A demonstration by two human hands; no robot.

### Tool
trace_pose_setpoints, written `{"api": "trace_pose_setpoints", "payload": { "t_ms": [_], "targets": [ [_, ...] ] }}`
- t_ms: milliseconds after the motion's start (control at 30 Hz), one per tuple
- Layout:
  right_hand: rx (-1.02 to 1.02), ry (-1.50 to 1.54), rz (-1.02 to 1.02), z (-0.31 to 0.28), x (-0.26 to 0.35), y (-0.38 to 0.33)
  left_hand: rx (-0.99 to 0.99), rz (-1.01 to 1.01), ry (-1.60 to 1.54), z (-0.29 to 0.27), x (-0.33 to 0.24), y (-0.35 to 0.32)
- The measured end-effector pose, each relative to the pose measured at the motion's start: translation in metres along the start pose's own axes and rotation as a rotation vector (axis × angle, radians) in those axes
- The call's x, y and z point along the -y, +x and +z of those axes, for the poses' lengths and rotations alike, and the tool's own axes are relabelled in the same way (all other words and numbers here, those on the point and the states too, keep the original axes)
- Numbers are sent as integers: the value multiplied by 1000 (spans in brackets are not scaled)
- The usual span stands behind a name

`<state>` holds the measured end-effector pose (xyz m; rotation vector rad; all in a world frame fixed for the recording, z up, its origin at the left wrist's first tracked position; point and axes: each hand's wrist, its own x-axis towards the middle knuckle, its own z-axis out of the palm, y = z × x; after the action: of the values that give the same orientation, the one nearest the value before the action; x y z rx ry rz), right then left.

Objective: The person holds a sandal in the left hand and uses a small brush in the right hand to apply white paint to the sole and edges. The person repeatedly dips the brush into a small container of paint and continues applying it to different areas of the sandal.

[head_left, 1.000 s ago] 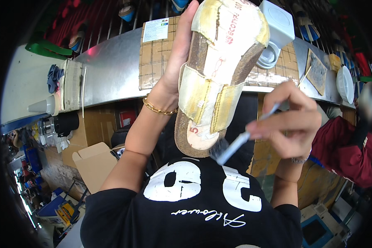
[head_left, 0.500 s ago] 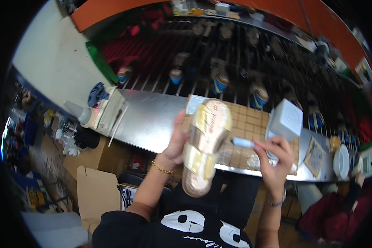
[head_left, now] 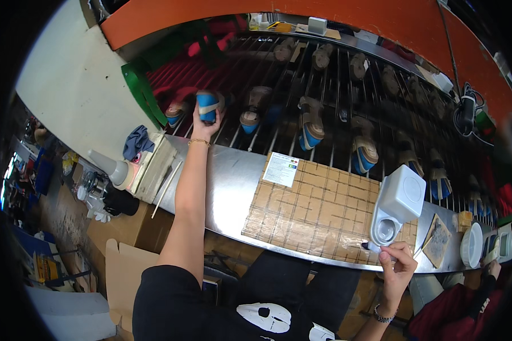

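With my left arm stretched out to the rack's near left edge, my left hand [head_left: 206, 128] grips a shoe [head_left: 207, 108] whose blue end with a pale band faces me. The rest of that shoe is hidden behind this end. Down at the right, my right hand [head_left: 399, 266] pinches a small brush-like applicator [head_left: 373, 247] with a pale handle and a dark tip. The tip points left, just below the round cup of a white plastic dispenser [head_left: 405, 194]. That dispenser stands on a taped cardboard sheet [head_left: 307, 213].
Several shoes with blue ends, one being a shoe [head_left: 312, 128] near the middle, lie along a dark rod rack [head_left: 279, 122]. A metal table [head_left: 224, 187] runs below it. At the right are a white bowl [head_left: 471, 245], a gritty pad [head_left: 437, 241] and another person's sleeve [head_left: 466, 307].
My left hand has gone from in front of me to the rack at the far left. The sole held before me is out of the middle. My right hand has moved down and slightly right.
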<state>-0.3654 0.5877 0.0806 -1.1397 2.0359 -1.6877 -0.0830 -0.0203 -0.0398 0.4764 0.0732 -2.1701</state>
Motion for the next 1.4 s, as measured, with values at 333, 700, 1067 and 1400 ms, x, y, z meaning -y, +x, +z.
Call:
{"api": "trace_pose_setpoints", "payload": {
  "t_ms": [333,700,1067,1400],
  "targets": [
    [4,93,135,-9,-10,-3,66,540,1115,85,152,-102],
    [-117,-196,23,-14,0,-2,396,244,2115,76,258,45],
    [-175,-778,-207,-57,-48,12,736,-422,510,95,254,-281],
    [-110,-893,-307,-54,-43,18,784,117,518,93,300,-321]
  ]
}}
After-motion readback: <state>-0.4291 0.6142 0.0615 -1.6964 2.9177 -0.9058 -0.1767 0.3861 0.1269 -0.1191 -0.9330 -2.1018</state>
